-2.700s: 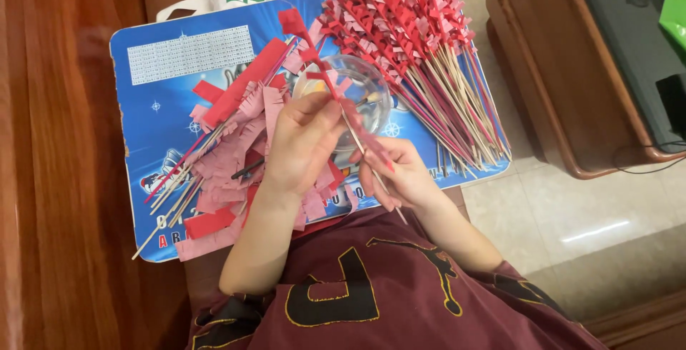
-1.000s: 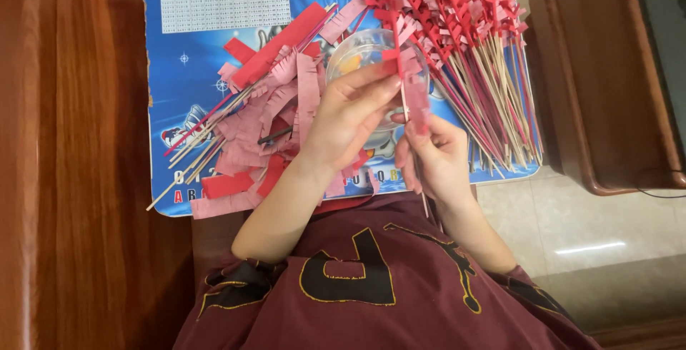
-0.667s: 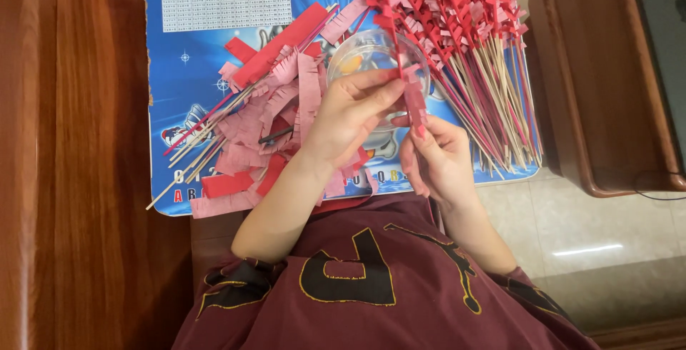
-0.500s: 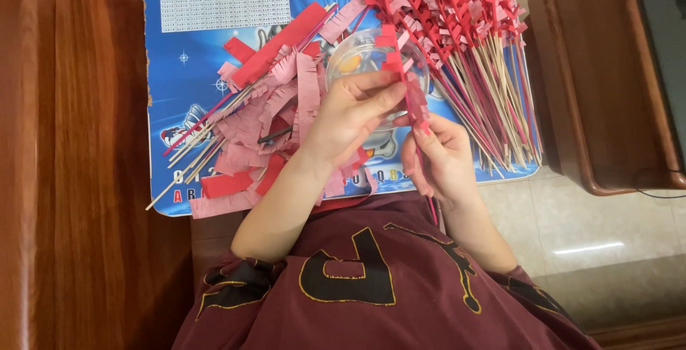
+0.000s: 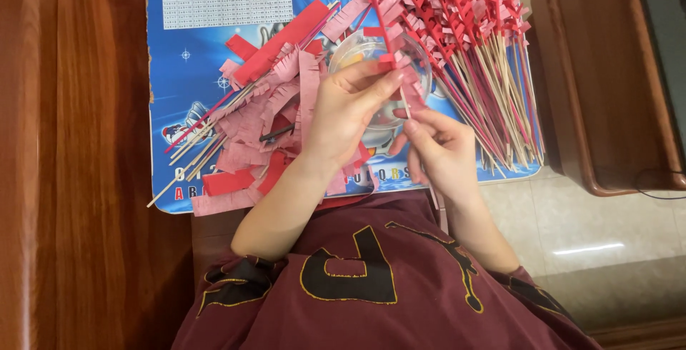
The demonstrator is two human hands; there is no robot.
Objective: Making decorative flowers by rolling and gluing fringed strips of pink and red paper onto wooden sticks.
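Note:
My left hand (image 5: 343, 117) and my right hand (image 5: 437, 150) meet over a blue board (image 5: 193, 50). Between their fingertips they hold a thin wooden stick with fringed red paper (image 5: 389, 42) wound around its upper part. The left hand pinches the paper on the stick; the right hand grips the stick lower down. A clear round plastic container (image 5: 357, 50) lies under the hands. A pile of fringed pink and red paper strips (image 5: 268, 107) and bare sticks (image 5: 189, 160) lies to the left.
A large fan of finished red-wrapped sticks (image 5: 479, 42) covers the board's right side. Dark wooden furniture (image 5: 71, 178) stands on the left and a wooden cabinet (image 5: 600, 107) on the right. Pale floor tiles (image 5: 593, 228) show at lower right.
Both hands stay together on the stick. The left fingers have shifted along the red paper while the stick has tilted slightly, its wrapped top now reaching higher over the board.

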